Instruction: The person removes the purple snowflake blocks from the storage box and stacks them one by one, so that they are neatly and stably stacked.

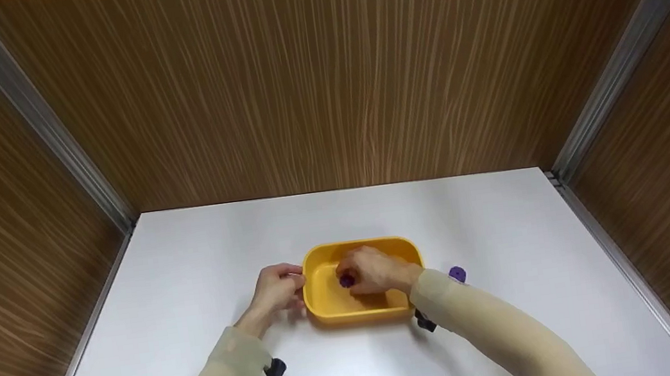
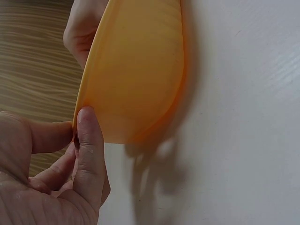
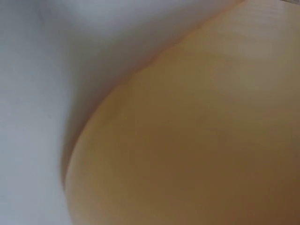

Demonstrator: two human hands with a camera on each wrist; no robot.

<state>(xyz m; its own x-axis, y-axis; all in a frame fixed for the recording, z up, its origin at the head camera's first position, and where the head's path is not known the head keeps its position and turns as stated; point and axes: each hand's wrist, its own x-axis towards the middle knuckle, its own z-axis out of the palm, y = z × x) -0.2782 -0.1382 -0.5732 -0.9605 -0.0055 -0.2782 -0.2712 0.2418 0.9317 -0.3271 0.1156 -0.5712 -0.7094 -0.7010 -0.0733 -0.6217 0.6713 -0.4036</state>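
Note:
A yellow plastic basin (image 1: 361, 315) stands on the white table, in the middle of the head view. My left hand (image 1: 277, 288) pinches its left rim; the left wrist view shows thumb and fingertips on either side of the basin's edge (image 2: 129, 70). Reaching over the right side, my right hand (image 1: 375, 269) is down inside the basin and holds a small dark purple piece (image 1: 347, 281) in its fingertips. The fingers hide most of that piece. In the right wrist view the basin's outer wall (image 3: 187, 140) blocks sight of the right hand.
Another small purple piece (image 1: 458, 274), round with dark spots, lies on the table (image 1: 190, 265) right of the basin, beside the right forearm. Wood-grain panels (image 1: 320, 73) close in the back and both sides, with grey metal strips (image 1: 40, 110) at the corners.

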